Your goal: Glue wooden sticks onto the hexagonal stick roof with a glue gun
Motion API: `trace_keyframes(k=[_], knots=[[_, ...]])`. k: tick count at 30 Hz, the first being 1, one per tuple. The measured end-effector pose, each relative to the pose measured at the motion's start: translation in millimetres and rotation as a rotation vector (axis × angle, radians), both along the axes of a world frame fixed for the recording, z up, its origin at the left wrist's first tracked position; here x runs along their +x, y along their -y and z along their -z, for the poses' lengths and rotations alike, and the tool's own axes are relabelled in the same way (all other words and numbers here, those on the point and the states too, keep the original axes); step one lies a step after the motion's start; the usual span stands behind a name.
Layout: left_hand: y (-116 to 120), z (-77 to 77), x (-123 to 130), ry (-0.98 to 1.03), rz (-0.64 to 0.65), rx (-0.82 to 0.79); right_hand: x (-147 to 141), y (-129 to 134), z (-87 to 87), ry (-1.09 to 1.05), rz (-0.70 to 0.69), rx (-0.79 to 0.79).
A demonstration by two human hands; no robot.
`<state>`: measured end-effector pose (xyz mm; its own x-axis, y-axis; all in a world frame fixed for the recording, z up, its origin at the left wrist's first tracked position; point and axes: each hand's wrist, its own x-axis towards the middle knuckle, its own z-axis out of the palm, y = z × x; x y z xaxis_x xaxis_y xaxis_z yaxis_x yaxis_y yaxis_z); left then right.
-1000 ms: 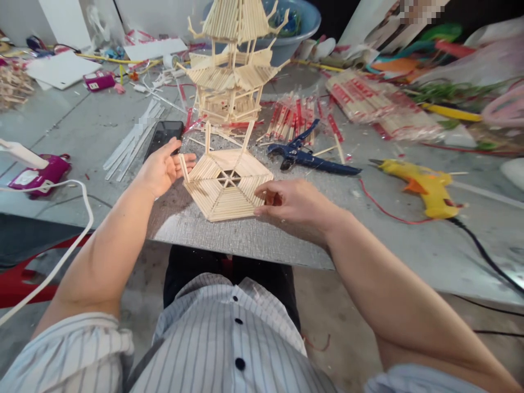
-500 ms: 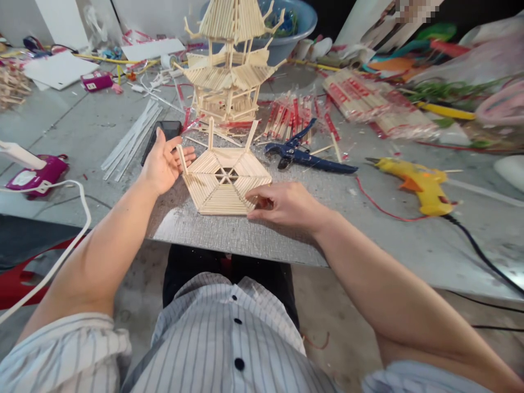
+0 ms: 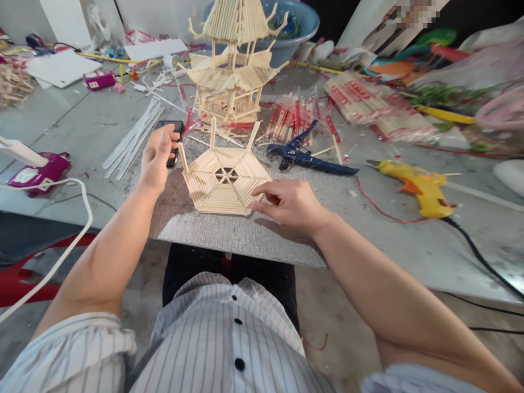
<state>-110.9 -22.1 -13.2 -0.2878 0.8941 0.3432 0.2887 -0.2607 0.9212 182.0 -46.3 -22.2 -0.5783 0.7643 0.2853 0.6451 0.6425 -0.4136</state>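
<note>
A hexagonal panel of pale wooden sticks point(image 3: 221, 203) lies on the table before me, with a small spoked opening in its middle. Three short stick posts rise from its left and far corners. To the left of the panel, apart from the left post point(image 3: 182, 157), is my left hand point(image 3: 158, 155), raised with loosely bent fingers and nothing visible in it. It partly covers a black phone point(image 3: 177, 131). My right hand point(image 3: 289, 202) is at the panel's right near corner, thumb and fingers apart; whether the fingertips touch the sticks is hard to tell.
Behind the panel stands a tiered stick pagoda point(image 3: 233, 76). Blue cutters point(image 3: 303, 158) and a yellow glue gun point(image 3: 421, 185) with a cord lie to the right. White strips point(image 3: 135, 139) lie left. Wrapped chopsticks point(image 3: 290, 117) and a blue basin point(image 3: 303, 33) are farther back.
My left hand has drawn back from the left post, its fingers curling in. My right hand has shifted slightly right at the panel's corner.
</note>
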Motion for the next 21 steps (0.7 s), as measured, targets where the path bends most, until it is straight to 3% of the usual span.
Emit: trace_keyframes(k=[7, 10, 14, 17, 21], knots=[[-4.0, 3.4, -3.6, 0.022, -0.081, -0.181, 6.7, -10.2, -0.1, -0.1, 0.407, 0.061], [-2.6, 4.9, -4.1, -0.049, -0.063, -0.168, 8.8, -15.7, 7.6, -0.092, 0.394, 0.135], [5.5, 0.9, -1.6, -0.194, -0.046, 0.046, 12.6, -23.7, 12.4, -0.167, 0.331, 0.142], [11.0, -3.3, 2.7, -0.277, -0.025, 0.092, 7.0, -35.5, -6.7, -0.141, 0.297, 0.175], [12.2, -4.7, 6.3, -0.359, -0.003, 0.112, -30.4, -59.7, -57.2, 0.012, 0.194, 0.214]])
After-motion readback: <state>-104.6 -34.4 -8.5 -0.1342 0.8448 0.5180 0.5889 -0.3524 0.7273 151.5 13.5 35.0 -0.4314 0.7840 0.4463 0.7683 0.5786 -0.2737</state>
